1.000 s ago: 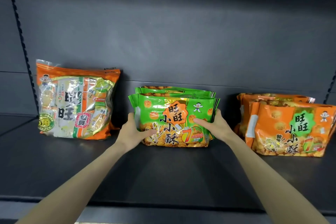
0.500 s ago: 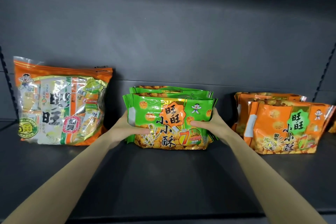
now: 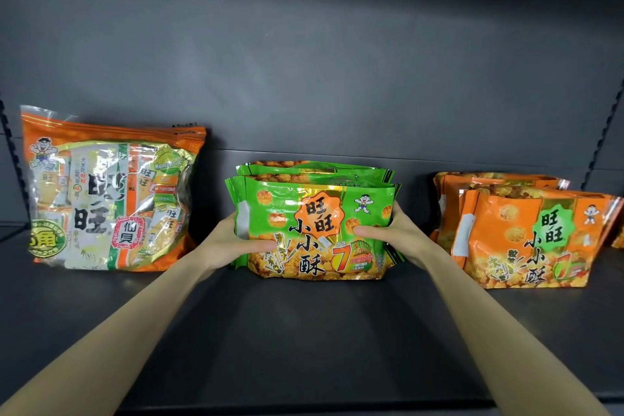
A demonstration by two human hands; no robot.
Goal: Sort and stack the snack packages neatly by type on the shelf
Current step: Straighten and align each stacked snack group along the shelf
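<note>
A row of green snack packages [image 3: 314,223] stands upright at the middle of the dark shelf [image 3: 304,331], one behind another. My left hand [image 3: 233,243] grips the left side of the front green package, thumb across its face. My right hand [image 3: 391,235] grips its right side the same way. A large orange and clear rice cracker bag [image 3: 108,199] leans against the back wall at the left. At the right, orange snack packages [image 3: 526,236] stand in a row of their own.
The grey back panel [image 3: 320,61] closes the shelf behind the packages. Slotted uprights run down the left edge [image 3: 6,132] and right edge [image 3: 604,132]. Bare shelf lies in front of the packages, down to the front lip [image 3: 304,405].
My view has shifted a little to the left and closer. Both hands keep their hold on the front green package, which sits slightly squarer against the ones behind.
</note>
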